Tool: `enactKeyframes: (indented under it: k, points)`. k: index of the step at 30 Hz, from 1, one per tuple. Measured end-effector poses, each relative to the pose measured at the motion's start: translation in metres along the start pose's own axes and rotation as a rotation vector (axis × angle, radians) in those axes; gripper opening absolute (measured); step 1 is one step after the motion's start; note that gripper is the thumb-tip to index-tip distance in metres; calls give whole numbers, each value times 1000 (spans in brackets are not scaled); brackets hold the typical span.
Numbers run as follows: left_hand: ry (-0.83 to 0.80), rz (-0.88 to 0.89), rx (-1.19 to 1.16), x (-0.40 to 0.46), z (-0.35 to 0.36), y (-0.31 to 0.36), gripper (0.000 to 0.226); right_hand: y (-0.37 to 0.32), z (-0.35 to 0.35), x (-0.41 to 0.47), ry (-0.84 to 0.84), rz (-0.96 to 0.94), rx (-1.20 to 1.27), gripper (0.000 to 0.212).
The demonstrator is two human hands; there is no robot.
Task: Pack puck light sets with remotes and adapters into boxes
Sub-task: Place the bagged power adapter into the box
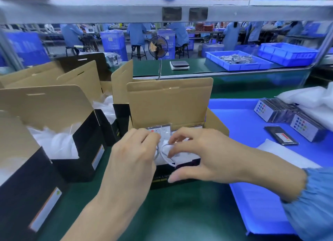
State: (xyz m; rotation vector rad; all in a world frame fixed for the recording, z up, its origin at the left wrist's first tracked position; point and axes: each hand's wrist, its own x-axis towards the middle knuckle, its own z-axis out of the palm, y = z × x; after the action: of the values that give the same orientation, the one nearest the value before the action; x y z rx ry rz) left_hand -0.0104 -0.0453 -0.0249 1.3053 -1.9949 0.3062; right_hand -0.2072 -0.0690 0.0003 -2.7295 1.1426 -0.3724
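Note:
An open black box with a raised brown lid stands in the middle of the green bench. A bagged remote stands inside along its back wall, above white bagged contents. A white cable loop sticks up over the front rim. My left hand reaches into the box at the left, fingers curled down onto the contents. My right hand hovers over the box, fingertips touching the cable and white bag, thumb against the box's front wall.
Three more open black boxes with white bagged contents stand at the left. A blue tray on the right holds stacked remotes, a dark bagged item and white bags. Blue bins and a scale sit behind.

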Motion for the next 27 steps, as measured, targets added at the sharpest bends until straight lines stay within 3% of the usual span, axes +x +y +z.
enactKeyframes:
  k: [4, 7, 13, 15, 17, 22, 27]
  points:
    - [18, -30, 2, 6, 1, 3, 35, -1, 2, 8, 4, 25, -31, 28]
    - [-10, 69, 141, 3, -1, -2, 31, 2, -2, 13, 12, 46, 57, 19]
    - [-249, 311, 454, -1, -3, -4, 40, 11, -10, 17, 32, 22, 33, 7]
    - [-274, 301, 536, -8, 3, 4, 43, 19, -10, 15, -32, 10, 15, 6]
    - [-293, 253, 607, -16, 9, 11, 33, 25, -8, 11, -67, 14, 42, 6]
    - [-417, 195, 496, -30, 23, 12, 66, 28, -4, 8, -71, 12, 0, 12]
    - [-338, 369, 458, -38, 23, -2, 72, 30, -20, 11, -140, 114, -14, 17]
